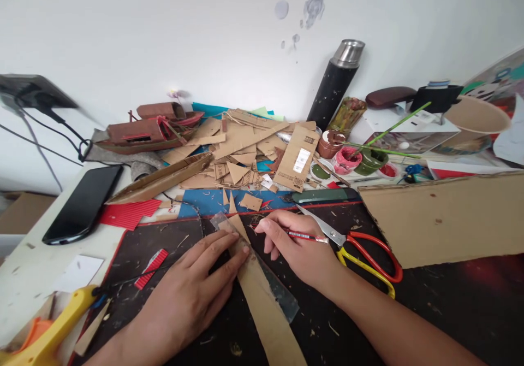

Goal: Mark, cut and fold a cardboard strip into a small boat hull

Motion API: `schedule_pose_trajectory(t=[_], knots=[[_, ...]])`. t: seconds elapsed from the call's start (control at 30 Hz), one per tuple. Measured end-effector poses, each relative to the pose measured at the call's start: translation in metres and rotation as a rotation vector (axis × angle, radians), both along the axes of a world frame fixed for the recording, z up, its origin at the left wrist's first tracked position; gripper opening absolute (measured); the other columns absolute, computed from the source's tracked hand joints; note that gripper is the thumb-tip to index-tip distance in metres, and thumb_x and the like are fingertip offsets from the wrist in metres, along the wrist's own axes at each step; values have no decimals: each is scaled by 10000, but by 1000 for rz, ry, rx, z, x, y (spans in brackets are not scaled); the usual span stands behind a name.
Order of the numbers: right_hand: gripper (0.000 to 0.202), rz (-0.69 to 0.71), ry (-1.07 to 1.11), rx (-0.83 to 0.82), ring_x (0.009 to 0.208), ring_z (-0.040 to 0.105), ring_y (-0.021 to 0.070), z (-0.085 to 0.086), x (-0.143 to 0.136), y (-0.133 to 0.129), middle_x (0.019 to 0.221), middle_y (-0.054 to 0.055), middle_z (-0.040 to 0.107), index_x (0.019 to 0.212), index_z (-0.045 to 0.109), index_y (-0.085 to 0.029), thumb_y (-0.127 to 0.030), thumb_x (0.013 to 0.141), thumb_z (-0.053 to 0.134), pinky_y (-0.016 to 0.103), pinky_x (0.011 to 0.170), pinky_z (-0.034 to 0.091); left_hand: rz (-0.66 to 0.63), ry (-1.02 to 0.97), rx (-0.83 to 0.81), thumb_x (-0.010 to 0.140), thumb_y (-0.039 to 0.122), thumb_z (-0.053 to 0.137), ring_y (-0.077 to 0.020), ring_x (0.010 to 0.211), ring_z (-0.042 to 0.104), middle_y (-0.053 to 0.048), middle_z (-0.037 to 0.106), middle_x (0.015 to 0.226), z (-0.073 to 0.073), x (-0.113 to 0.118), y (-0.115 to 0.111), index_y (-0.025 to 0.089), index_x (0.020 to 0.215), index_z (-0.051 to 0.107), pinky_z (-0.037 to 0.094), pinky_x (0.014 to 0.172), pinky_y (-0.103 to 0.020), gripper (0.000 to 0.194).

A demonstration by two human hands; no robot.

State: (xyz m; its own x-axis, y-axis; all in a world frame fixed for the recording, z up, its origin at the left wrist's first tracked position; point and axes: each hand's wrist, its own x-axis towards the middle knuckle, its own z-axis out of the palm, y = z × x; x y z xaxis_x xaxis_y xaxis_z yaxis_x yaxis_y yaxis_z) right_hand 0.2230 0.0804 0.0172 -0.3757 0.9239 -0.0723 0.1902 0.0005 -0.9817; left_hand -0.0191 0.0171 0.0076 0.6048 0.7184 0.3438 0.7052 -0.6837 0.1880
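My left hand (pixel 200 284) lies with its fingers stretched out flat, pressing on a long cardboard strip (pixel 266 306) and a clear plastic ruler (pixel 282 292). The ruler runs slantwise along the strip, and part of both is hidden under the fingers. My right hand (pixel 297 246) is closed round a pen (pixel 303 236) with a red and white barrel. Its tip is near the strip's upper right edge, mostly hidden by the fingers. Beside that hand, scissors (pixel 360 251) with red and yellow handles lie spread apart.
A green utility knife (pixel 323 195) lies behind my right hand. Cardboard scraps (pixel 241 142) are heaped by the wall, near a model boat (pixel 147 128). Open paint jars (pixel 347 158) and a black thermos (pixel 335 84) stand right of them. A phone (pixel 84 202) and yellow glue gun (pixel 61 322) are left; a cardboard sheet (pixel 450 218) is right.
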Motion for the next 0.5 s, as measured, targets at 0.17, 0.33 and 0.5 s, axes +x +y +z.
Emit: schedule_pose_trajectory(t=[0.17,0.33,0.5], knots=[[375,-7,-9,-15,557,667,128,1,1,0,670,-7,697,925,746,-195,-477,1094,566,236,553,505,-6,2,7,1047,152,559,-283,1385,610,-132,695,1414,1,0,1,186,1435,681,584,1135,-426,409],[371,4,-4,-18,554,667,122,4,0,1,674,-5,702,871,726,-197,-456,1087,571,230,557,508,-6,4,1,1045,147,562,-298,1383,613,-142,688,1422,3,0,0,179,1437,679,593,1117,-438,411],[375,12,-11,-45,559,673,121,6,0,2,684,-4,709,853,716,-200,-463,1079,572,224,556,513,9,-1,12,1043,128,569,-280,1358,627,-139,710,1399,3,3,0,130,1443,653,562,1153,-429,409]])
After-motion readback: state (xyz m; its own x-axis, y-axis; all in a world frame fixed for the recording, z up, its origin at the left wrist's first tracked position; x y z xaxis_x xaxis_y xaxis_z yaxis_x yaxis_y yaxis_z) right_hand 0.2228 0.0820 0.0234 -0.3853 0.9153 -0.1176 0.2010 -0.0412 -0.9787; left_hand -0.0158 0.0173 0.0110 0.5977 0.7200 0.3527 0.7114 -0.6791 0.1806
